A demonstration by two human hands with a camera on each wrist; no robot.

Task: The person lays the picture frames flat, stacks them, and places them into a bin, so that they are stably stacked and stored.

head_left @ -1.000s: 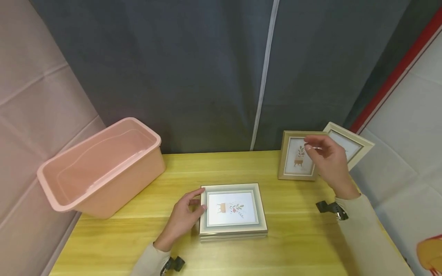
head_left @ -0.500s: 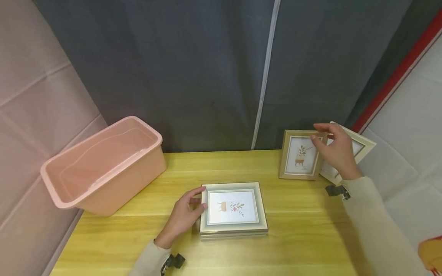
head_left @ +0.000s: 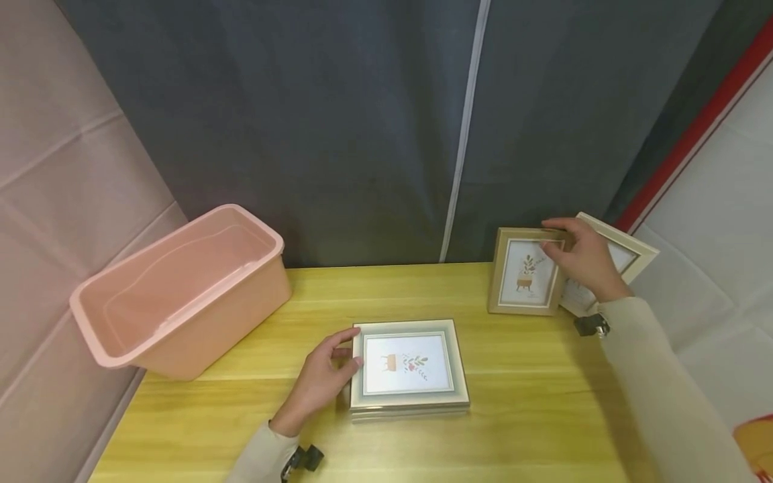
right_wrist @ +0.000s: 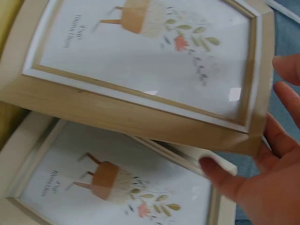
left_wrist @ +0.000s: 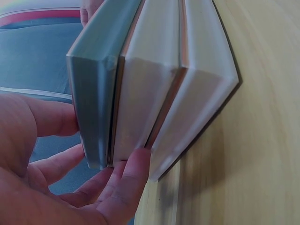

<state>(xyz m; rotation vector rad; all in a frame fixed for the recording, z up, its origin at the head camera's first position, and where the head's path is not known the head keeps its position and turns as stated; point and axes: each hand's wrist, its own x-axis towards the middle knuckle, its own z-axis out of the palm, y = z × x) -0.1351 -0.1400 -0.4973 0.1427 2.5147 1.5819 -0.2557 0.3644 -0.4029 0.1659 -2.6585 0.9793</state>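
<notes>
A stack of picture frames lies flat on the wooden table, its top frame showing a potted-plant print. My left hand rests at its left end, fingertips touching the frames' edges. At the back right, a tan picture frame stands upright, overlapping a tilted cream picture frame behind it. My right hand is at the tan frame's upper right corner, fingers right at its edge. In the right wrist view, the lowest digit overlaps the cream frame, just below the tan frame's edge.
A pink plastic bin stands at the table's left side with nothing visible inside. A dark grey curtain hangs along the back edge. Pale panels flank both sides, and an orange-yellow object shows at lower right.
My right hand has moved right from in front of the tan frame to its upper right corner, then settled slightly left against it. The left hand and the stack have stayed put.
</notes>
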